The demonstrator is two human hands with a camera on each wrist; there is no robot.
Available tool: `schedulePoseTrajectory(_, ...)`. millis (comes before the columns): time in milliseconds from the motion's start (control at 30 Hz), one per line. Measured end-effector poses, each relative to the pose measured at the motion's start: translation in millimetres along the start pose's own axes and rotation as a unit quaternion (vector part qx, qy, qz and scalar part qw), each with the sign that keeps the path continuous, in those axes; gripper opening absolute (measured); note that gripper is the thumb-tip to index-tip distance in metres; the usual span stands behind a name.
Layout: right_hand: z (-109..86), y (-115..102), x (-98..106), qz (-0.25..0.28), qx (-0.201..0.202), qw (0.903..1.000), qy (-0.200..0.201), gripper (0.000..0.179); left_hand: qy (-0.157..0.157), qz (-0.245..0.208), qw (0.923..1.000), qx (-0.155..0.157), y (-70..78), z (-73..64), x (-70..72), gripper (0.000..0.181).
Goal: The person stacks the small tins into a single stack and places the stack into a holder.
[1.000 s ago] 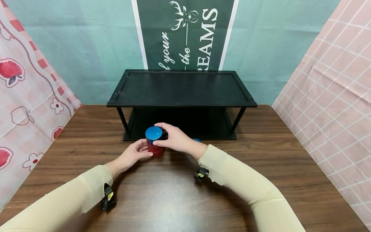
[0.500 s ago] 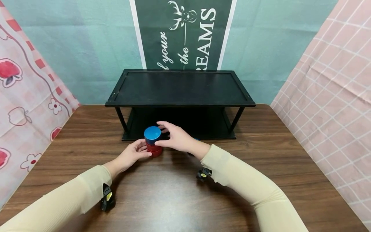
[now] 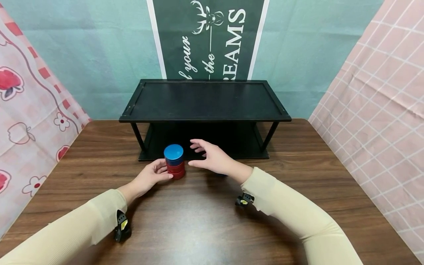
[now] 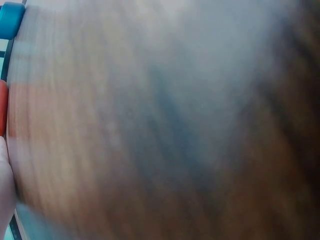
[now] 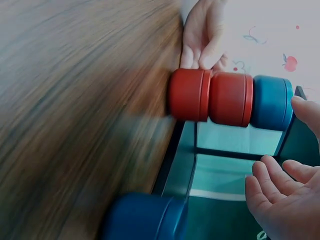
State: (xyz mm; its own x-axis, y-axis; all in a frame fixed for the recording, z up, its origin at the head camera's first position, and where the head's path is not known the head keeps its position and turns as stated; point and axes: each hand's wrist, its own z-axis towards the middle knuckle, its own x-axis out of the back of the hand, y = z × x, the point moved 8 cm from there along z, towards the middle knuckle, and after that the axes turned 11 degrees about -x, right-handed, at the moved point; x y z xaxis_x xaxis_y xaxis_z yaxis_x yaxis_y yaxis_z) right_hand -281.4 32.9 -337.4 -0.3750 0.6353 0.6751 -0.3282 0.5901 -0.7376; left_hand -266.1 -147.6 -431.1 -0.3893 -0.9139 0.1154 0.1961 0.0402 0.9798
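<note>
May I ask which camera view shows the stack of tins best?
The right wrist view: the stack appears side-on, its two red tins and blue tin distinct. The head view shows it smaller, from above, the left hand around its base. The blurred left wrist view has only red and blue slivers at its edge.

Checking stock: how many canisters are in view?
4: a lower red canister, middle red canister and top blue canister stacked; a separate blue canister stands on the table near the right hand. Others may be hidden.
</note>
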Motion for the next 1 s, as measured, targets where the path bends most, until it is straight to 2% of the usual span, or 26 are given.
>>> schedulePoseTrajectory(300, -17.3, 23, 17, 0.003, -0.019, 0.9998, 0.006, 0.063, -0.003, 0.002, 1.0, 0.002, 1.0, -0.8, 0.0, 0.058)
schedulePoseTrajectory(767, -34.1, 45, 36, -0.009, -0.051, 0.9983, 0.025, 0.062, -0.008, 0.009, 0.9999, 0.008, -1.5, -1.1, -0.6, 0.059)
schedulePoseTrajectory(1000, -42.1, 61, 38, -0.021, -0.068, 0.9974, 0.015, 0.066, -0.006, 0.006, 1.0, 0.004, -0.7, -0.4, -0.8, 0.057)
